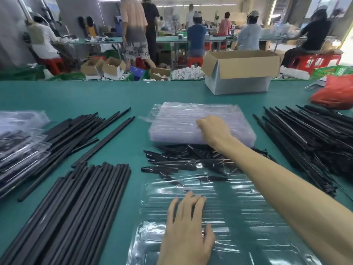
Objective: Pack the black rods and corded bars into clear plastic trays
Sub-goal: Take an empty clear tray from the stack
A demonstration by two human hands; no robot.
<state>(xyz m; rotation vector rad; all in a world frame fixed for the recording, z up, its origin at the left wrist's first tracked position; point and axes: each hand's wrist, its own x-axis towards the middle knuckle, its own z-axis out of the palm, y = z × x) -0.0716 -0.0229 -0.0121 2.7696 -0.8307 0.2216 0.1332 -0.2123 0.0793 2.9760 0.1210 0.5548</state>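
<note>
A glossy, ribbed clear tray (238, 217) lies on the teal table (95, 96), the left hand (187, 226) pressed flat on it, fingers straight. Slim matte black rods (76, 197) lie just left. The right hand (214, 131) reaches out, fingers curled on a frosted tray stack (181, 121); whether it grips cannot be told.

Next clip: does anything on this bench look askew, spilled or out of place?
Slightly. A few short black pieces overlap the far edge of the near clear tray, outside its slots. On the left, two long rods lie angled, apart from the rest. Nothing looks damaged.
</note>
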